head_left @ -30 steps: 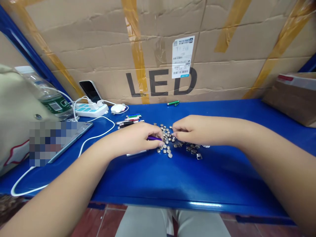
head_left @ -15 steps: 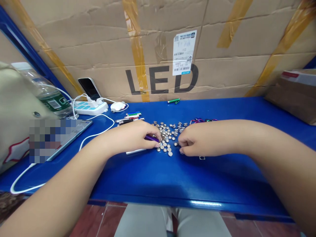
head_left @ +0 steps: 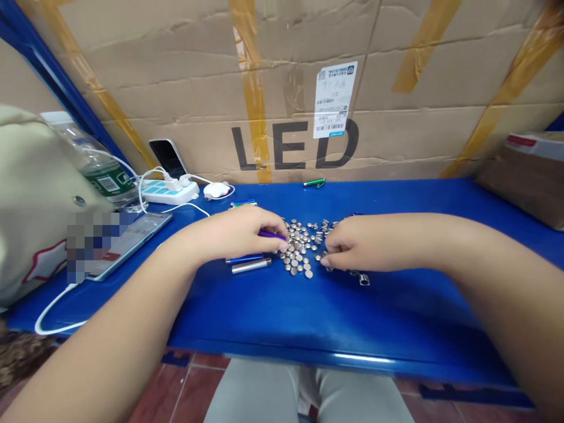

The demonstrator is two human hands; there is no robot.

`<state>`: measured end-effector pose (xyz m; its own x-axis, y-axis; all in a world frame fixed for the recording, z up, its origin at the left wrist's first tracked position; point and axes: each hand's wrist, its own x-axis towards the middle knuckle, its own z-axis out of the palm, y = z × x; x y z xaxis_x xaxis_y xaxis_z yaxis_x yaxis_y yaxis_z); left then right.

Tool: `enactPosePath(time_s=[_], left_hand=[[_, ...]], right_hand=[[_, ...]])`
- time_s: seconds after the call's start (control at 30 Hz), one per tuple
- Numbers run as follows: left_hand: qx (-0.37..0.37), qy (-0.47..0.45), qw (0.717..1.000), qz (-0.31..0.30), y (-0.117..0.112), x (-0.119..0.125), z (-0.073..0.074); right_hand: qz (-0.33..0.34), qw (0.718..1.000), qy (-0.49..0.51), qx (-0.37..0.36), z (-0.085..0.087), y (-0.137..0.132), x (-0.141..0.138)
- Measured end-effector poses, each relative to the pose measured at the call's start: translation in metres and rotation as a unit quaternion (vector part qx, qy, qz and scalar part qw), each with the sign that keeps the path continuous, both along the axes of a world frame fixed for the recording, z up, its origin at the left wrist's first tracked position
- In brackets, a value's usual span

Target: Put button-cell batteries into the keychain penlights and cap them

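In my left hand (head_left: pixel 253 232), a slim purple barrel (head_left: pixel 273 235), perhaps part of a pen, sits between thumb and fingers. Its tip is at the left edge of a pile of small round metal caps (head_left: pixel 296 258). Below that wrist lie a blue barrel (head_left: pixel 247 259) and a silver barrel (head_left: pixel 251 267). My right hand (head_left: pixel 346 244) is closed, knuckles up, at the pile's right side, by small metal clip-like pieces. Whatever its fingers pinch is hidden. A square metal piece (head_left: pixel 363 280) shows under the palm's near edge.
A green stylus-like pen (head_left: pixel 314 183) lies near the large cardboard box (head_left: pixel 282 76) at the back. At left are a phone (head_left: pixel 132 244), a power strip (head_left: pixel 171 192) with cables, a bottle (head_left: pixel 108 179) and a beige bag (head_left: pixel 35 194). Another box (head_left: pixel 524 176) stands at right.
The view has shifted slightly. My left hand has risen a little, showing more of the blue and silver barrels, still holding the purple barrel. My right hand stays beside the pile.
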<state>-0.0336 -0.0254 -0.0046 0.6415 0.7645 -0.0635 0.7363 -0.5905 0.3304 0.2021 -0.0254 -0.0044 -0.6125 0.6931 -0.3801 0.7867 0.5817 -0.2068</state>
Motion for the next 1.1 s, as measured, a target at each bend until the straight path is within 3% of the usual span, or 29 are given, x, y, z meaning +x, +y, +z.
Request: enactPosePath(time_s=[0.17,0.27,0.7,1.1], left_hand=[[0.111,-0.034,0.985,0.125,0.013,-0.020,0.009],[0.143,-0.024,0.975,0.169,0.023,-0.032,0.008],[0.112,0.022,0.975,0.189,0.044,-0.044,-0.011],[0.117,-0.003,0.974,0.195,0.043,-0.046,-0.013]], right_hand=[[-0.024,0.999,0.036,0.018,0.001,0.007,0.007],[-0.025,0.999,0.041,0.025,0.001,0.009,0.007],[-0.026,0.998,0.041,0.032,-0.002,0.013,0.005],[-0.063,0.996,0.054,0.029,0.006,0.012,0.009]])
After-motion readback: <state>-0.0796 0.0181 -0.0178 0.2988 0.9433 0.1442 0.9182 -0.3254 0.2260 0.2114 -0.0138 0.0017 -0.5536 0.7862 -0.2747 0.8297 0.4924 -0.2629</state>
